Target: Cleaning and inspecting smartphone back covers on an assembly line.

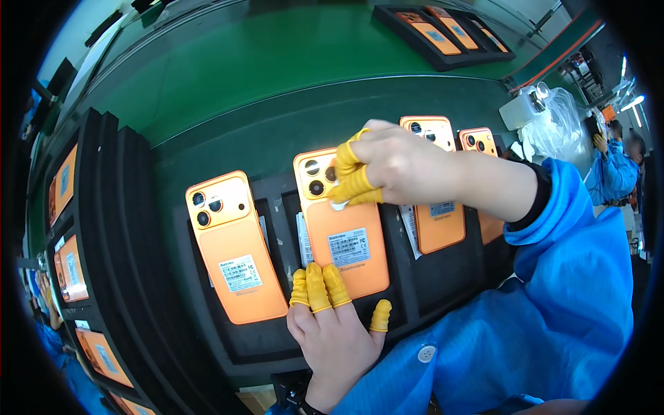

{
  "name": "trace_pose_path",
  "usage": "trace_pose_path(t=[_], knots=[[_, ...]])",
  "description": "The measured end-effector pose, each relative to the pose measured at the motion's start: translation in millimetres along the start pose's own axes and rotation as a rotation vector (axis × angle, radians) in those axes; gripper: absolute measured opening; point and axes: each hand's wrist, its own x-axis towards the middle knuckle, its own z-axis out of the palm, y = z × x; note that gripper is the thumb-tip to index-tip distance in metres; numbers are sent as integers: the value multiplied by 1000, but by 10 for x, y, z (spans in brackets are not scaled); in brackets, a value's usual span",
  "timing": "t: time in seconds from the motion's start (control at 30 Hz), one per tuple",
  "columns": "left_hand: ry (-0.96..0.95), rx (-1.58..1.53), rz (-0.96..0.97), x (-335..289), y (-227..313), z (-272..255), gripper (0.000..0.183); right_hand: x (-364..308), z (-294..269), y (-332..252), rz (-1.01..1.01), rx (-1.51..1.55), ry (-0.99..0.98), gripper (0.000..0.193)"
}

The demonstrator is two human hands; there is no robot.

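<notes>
The flat orange phone with a raised camera block [349,223] lay back side up near the middle of the frame, over a black compartmented tray [283,242]. Your right hand [394,162], wearing ribbed yellow finger cots [356,181], had its grip drawn into a pinch on a small white piece [339,205], mostly hidden, beside the round black lenses [316,188]. Your left hand [339,342] grasped nothing; its fingers reached, extended, to the phone's lower left edge, though how firmly they pressed could not be told. The step looked like wiping, and it probably called for light, even strokes along the block's edge, bare skin off the back, the rectangular white label [348,247] avoided, and your left fingertips braced against sliding.
</notes>
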Motion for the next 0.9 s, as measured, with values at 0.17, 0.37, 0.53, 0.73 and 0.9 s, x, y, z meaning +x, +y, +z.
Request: trace_pose_path(t=[0.17, 0.37, 0.53, 0.73, 0.9], knots=[[20, 0, 23, -14, -22, 24, 73, -180, -177, 91, 22, -135, -110, 16], [22, 3, 26, -10, -46, 54, 73, 5, -327, 127, 117, -156, 107, 16], [14, -16, 15, -2, -50, 44, 73, 306, 59, 114, 116, -140, 264, 17], [31, -25, 34, 2, -66, 56, 74, 215, 118, 111, 96, -165, 132, 18], [30, -27, 21, 1, -74, 65, 73, 201, -115, 95, 18, -172, 10, 17]])
